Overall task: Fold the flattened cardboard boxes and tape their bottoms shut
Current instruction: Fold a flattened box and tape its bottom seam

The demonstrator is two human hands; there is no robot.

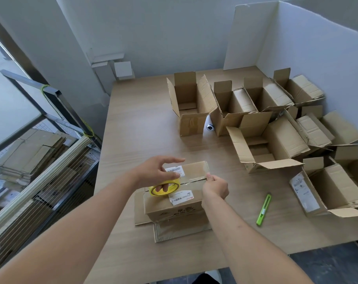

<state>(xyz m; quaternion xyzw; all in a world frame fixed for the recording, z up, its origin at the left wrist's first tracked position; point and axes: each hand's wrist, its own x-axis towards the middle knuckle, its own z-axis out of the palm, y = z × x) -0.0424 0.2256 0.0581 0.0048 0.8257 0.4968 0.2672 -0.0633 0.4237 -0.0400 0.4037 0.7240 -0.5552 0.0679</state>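
Pale wooden table (145, 124) is filling most of the head view, with white walls behind it and a metal rack of flattened cardboard sheets (28, 152) standing at the left. At the far right side many folded brown cardboard boxes (262, 128) are lying and standing with their flaps open, and a green utility knife (263, 210) is lying on the table at the near right.

Near the person, a small brown cardboard box with white labels (174, 193) is sitting bottom up, and its two flaps are meeting in a seam across the top.

The left hand (155, 174) is holding a yellow roll of clear tape (164, 187) at the left end of this seam. Two fingers are going through the core of the roll, while the thumb and forefinger are stretching out loosely above it and are touching nothing. The right hand (215, 186) is pinching the free end of the clear tape strip (194, 179) between thumb and fingertips at the right edge of the box; its other fingers are curling in.

To do this step well, I think the strip should be staying tight and centred over the seam, then going down a little over both end walls before pressing flat, so that no wrinkle is forming.
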